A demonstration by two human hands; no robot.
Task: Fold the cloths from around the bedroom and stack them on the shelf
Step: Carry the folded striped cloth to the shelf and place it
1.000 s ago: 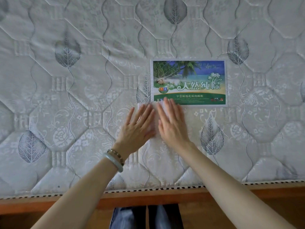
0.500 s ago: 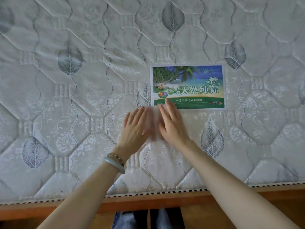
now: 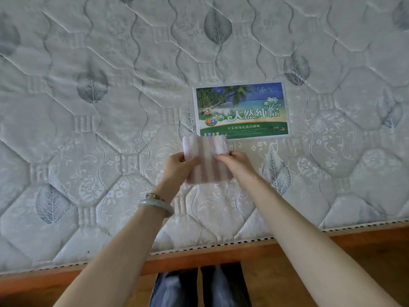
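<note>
cloth [image 3: 207, 160]: pale pink and white stripes. mattress [image 3: 110, 111]: off-white quilting, grey leaf prints, tonal floral weave. label [image 3: 241, 109]: green and blue palm-beach print, white lettering. bangle [image 3: 156, 206]: pale jade green. bed frame [image 3: 221, 260]: reddish-brown wood. trousers [image 3: 174, 286]: blue denim.

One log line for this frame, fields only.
phase: folding | left hand: grips striped cloth | right hand: grips striped cloth | where: over mattress
</note>
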